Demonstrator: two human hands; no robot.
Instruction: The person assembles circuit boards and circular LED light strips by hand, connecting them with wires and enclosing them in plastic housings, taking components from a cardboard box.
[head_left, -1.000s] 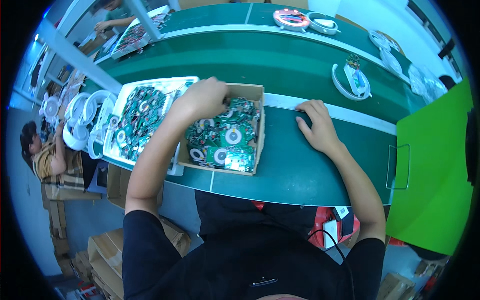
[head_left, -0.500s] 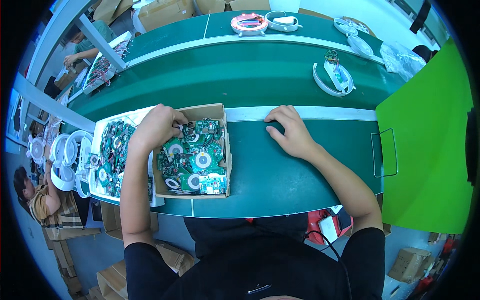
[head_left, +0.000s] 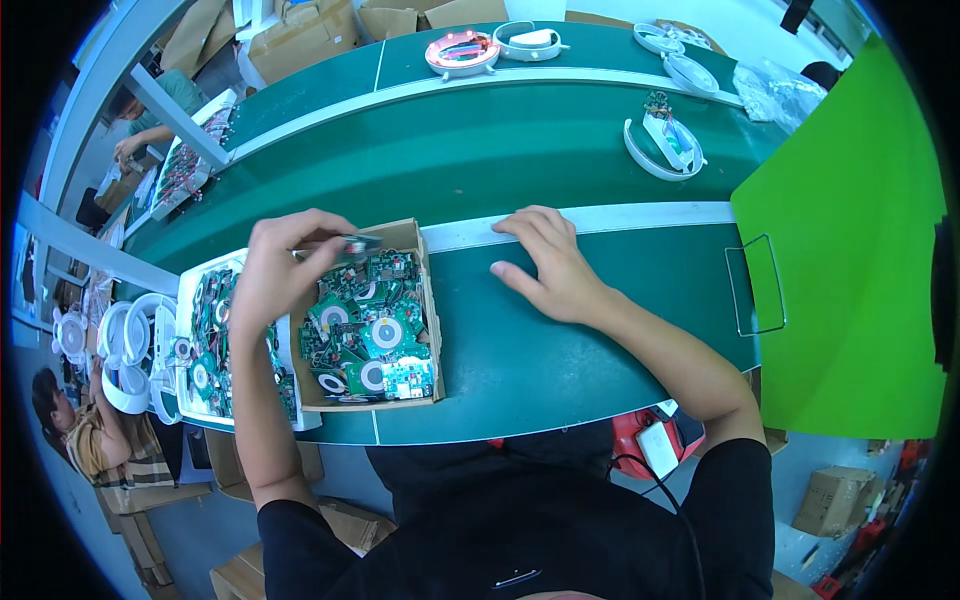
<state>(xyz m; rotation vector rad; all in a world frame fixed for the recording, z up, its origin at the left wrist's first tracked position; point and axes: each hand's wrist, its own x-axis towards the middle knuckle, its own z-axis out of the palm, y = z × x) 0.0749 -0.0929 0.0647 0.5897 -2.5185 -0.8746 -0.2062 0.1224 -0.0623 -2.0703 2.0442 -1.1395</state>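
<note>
My left hand (head_left: pixel 285 262) pinches a small circuit board (head_left: pixel 360 245) above the far left corner of a cardboard box (head_left: pixel 437 345). Green circuit boards (head_left: pixel 385 335) with wires and round white discs fill the box. Left of it, partly behind my left forearm, a white foam tray (head_left: pixel 190 290) holds more green boards. My right hand (head_left: pixel 550 262) rests on the green table (head_left: pixel 560 350) near its pale far strip, fingers apart and nothing in them.
White ring-shaped housings (head_left: pixel 130 345) are heaped at the left. On the green belt beyond lies an opened white ring housing (head_left: pixel 665 150) with a board. A lit ring (head_left: pixel 462 55) sits on the far shelf. A bright green panel (head_left: pixel 840 270) bounds the right side. Two people work at the left.
My left hand has lifted out of the box with a circuit board between its fingers. My right hand stays on the table; the whole view has shifted slightly.
</note>
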